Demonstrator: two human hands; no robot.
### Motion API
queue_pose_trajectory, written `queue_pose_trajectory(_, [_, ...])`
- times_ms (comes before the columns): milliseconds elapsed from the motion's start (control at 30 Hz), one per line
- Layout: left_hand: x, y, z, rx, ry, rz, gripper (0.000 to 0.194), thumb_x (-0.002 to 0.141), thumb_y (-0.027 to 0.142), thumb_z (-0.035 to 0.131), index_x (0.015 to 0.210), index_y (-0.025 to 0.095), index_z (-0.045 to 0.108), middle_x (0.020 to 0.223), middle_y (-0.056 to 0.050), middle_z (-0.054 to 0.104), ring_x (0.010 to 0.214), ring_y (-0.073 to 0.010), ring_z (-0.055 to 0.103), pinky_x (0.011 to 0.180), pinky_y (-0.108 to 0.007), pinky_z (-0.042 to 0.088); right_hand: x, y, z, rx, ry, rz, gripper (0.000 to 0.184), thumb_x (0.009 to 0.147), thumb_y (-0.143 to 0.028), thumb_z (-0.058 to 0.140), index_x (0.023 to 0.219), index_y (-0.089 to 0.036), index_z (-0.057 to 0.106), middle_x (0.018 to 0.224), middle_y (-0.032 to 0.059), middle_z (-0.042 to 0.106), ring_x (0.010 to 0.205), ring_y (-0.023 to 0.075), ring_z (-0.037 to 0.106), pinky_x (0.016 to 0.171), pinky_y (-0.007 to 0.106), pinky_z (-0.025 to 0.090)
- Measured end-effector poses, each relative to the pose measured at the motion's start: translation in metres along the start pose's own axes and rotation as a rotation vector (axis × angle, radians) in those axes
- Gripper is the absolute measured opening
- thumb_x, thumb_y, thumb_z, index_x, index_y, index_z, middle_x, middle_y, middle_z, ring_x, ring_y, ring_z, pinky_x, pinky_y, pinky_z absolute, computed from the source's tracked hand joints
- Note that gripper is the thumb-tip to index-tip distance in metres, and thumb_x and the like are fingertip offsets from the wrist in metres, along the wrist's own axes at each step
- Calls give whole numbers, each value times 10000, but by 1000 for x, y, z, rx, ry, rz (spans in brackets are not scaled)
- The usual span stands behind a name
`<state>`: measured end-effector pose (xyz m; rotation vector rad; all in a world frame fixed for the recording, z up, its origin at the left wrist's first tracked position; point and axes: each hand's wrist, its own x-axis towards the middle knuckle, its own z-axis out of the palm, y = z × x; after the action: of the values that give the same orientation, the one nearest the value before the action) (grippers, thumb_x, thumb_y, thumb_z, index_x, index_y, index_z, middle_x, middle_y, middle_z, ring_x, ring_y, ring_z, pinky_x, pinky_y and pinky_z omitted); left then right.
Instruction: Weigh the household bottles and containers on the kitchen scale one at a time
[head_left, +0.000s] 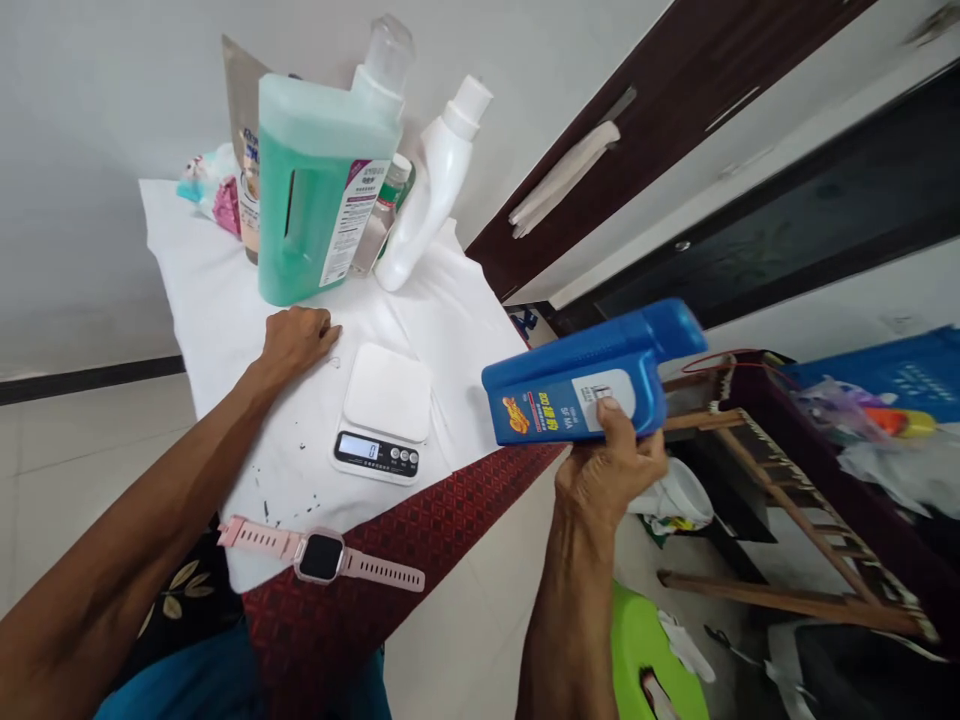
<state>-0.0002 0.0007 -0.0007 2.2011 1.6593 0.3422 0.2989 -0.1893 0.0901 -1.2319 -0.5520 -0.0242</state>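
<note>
My right hand grips a blue plastic bottle with a blue cap and yellow print, its thumb on the label. The bottle is tilted nearly sideways, off the right side of the table. On the white cloth, my left hand rests with its fingers curled in; nothing shows in them. Between the hands lies a small white kitchen scale, its display reading 0 and its plate bare. Just behind my left hand stands a large bottle of green liquid.
A white bottle, a small clear bottle and a brown tube stand by the wall. A pink smartwatch lies at the table's near edge. To the right are a green stool and a wooden rack.
</note>
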Motion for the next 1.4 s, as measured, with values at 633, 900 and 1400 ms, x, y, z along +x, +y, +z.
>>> queue_pose_trajectory(633, [-2,2,-3,-34,-14,3,377,1007,402,473,1002,161,763,1013,-160,762,1030,-337,678,840,-405,427,-92,-21,53,-37,-578,88,268,798,-380,879,959,-212,745,833,-24,696,830,168,666,918,389,593])
queue_pose_trajectory(900, [0,2,-1,-37,-6,-23,384,1002,431,488,1004,171,771,980,-146,749,1017,-342,670,852,-420,428,-76,-15,20,-19,-601,81,838,676,-735,849,1355,-278,669,1370,110,694,1248,315,685,1040,526,574])
queue_pose_trajectory(1400, [-1,1,-1,-60,9,-29,362,985,444,518,965,180,766,958,-138,748,995,-328,678,858,-411,439,-90,-26,31,-53,-623,57,682,677,-384,977,1279,-278,675,1227,37,726,1138,223,705,1003,400,592])
